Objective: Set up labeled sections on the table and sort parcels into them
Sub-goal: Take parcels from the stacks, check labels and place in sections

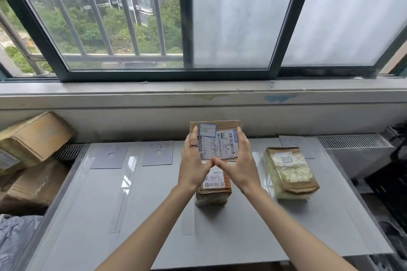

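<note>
**Head cam: small parcel held up over the sorting table**

Head view has both hands lifted over the middle of the table (154, 215), holding one small flat cardboard parcel (217, 126) between them. Left hand (193, 167) grips its left edge, fingers up along the side, a dark ring on one finger. Right hand (239, 165) grips the right edge the same way. Both thumbs meet under the near edge of the parcel.

The parcel is plain brown card. On its face sits a white shipping label (222, 145) with a barcode, under clear tape, plus a small blue-bordered sticker (207, 130) with handwriting I can't read.

Straight below the hands, partly hidden by them, a second brown box (212, 191) stands on the table with a white label on top. Off to the right of the right hand is a yellowish taped parcel (290, 171), well apart from the held one. Left of the left hand, two grey section cards (109, 156) with handwritten marks lie flat on the table, and another grey card (293, 142) lies beyond the yellowish parcel. Clear strips (123, 193) run toward me across the table, splitting it into lanes.

Far left, off the table, bigger cardboard boxes (33, 136) are stacked; contents not visible.
</note>
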{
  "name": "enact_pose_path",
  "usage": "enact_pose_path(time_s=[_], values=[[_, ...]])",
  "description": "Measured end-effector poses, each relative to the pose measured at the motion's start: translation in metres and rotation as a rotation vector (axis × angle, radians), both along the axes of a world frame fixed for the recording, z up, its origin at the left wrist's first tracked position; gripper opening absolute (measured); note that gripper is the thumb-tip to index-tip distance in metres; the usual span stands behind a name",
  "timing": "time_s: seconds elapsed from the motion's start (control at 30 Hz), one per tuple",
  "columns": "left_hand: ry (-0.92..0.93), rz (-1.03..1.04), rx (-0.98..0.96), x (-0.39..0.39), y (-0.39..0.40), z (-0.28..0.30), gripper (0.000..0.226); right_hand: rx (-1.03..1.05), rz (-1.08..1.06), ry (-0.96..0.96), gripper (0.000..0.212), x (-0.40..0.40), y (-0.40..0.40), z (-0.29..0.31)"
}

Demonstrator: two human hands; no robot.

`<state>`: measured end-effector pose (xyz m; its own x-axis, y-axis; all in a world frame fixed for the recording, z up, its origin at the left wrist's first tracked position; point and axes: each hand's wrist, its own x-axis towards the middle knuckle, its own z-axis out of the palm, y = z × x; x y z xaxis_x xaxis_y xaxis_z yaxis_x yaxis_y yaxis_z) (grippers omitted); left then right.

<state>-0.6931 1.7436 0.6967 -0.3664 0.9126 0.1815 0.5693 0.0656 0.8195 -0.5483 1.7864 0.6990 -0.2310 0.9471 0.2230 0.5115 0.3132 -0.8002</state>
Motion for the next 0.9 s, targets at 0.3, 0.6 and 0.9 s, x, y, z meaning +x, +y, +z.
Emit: enact_pose_path(time_s=[0.3, 0.6, 0.9], values=[[0.014, 0.015, 0.013, 0.078, 0.028, 0.005, 0.106, 0.019, -0.003, 0.02, 0.113, 0.078, 0.031, 0.0], [0.06, 0.095, -0.005, 0.18, 0.058, 0.004, 0.107, -0.019, 0.079, 0.025, 0.114, 0.174, 0.072, -0.007], [0.015, 0.112, -0.063, 0.24, 0.077, -0.009, 0.109, -0.046, 0.078, 0.003, 0.114, 0.235, 0.091, -0.017]])
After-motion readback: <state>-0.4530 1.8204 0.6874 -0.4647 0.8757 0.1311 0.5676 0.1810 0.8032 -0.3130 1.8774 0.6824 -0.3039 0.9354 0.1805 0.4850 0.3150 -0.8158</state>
